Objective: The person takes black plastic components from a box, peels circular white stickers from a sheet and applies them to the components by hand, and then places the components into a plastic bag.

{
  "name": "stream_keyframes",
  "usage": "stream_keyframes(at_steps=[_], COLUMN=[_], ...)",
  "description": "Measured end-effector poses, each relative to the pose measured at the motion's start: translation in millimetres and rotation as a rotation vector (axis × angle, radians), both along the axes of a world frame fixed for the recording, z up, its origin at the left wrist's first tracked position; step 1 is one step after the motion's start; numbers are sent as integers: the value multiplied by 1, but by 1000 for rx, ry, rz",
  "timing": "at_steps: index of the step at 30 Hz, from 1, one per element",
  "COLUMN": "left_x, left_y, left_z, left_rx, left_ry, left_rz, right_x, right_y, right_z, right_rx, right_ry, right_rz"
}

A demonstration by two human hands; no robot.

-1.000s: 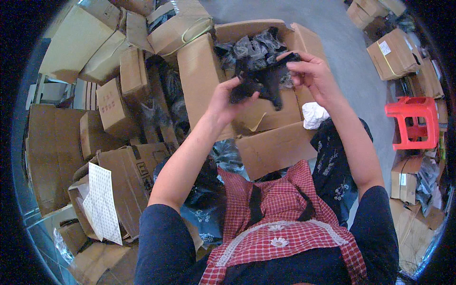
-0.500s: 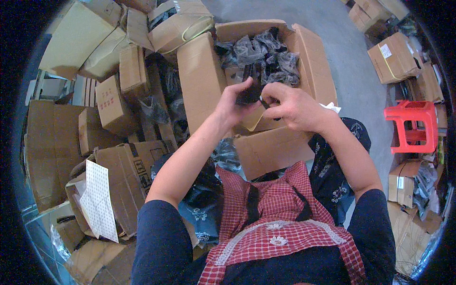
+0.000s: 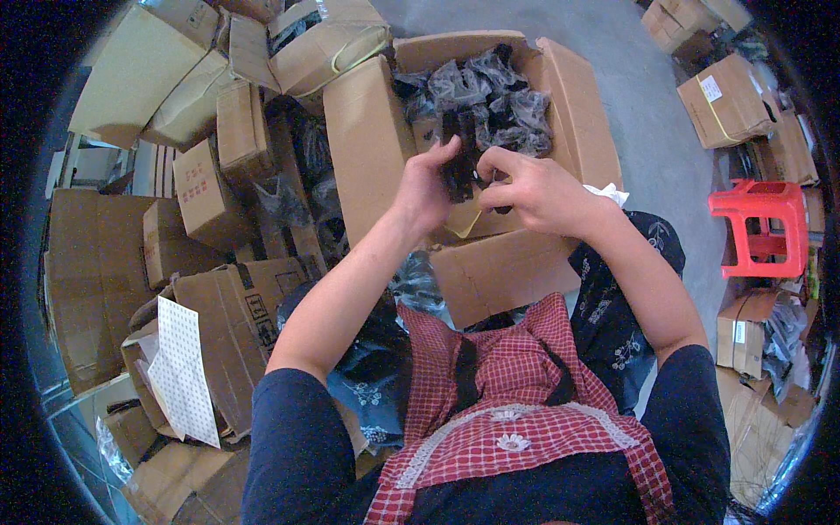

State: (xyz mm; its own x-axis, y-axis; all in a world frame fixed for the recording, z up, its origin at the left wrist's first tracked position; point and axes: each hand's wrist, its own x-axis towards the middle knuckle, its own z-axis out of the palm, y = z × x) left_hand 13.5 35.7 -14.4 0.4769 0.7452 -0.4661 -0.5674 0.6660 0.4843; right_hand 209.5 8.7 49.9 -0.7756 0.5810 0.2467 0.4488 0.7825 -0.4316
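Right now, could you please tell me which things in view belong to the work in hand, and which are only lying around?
Probably in use:
Black piece, held in the left hand
Dark part, between the right hand's fingers
Open carton
Plastic-wrapped dark pieces inside it

Seemingly lying around:
Red stool
White patterned sheet
Strapped carton at right

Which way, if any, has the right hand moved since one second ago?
Yes: the right hand moved left and lower in view, judged against the open box.
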Motion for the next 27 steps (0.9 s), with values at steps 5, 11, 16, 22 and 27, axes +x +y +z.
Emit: stream_keyframes(at_steps=[5, 11, 16, 22, 27], left_x=[-2, 1, 1, 2, 3], left_y=[-3, -5, -4, -4, -5], left_z=[10, 5, 5, 3, 6], left_rx=[2, 33, 109, 120, 154], left_ry=[-88, -44, 24, -1, 6], left_rz=[-63, 23, 61, 77, 68], right_x=[0, 0, 1, 4, 7], right_y=[1, 2, -1, 4, 7], right_z=[2, -1, 10, 7, 5], right_rx=[-34, -4, -125, -149, -157], right_ry=[-25, 0, -8, 100, 162], right_rz=[-12, -10, -13, -17, -20])
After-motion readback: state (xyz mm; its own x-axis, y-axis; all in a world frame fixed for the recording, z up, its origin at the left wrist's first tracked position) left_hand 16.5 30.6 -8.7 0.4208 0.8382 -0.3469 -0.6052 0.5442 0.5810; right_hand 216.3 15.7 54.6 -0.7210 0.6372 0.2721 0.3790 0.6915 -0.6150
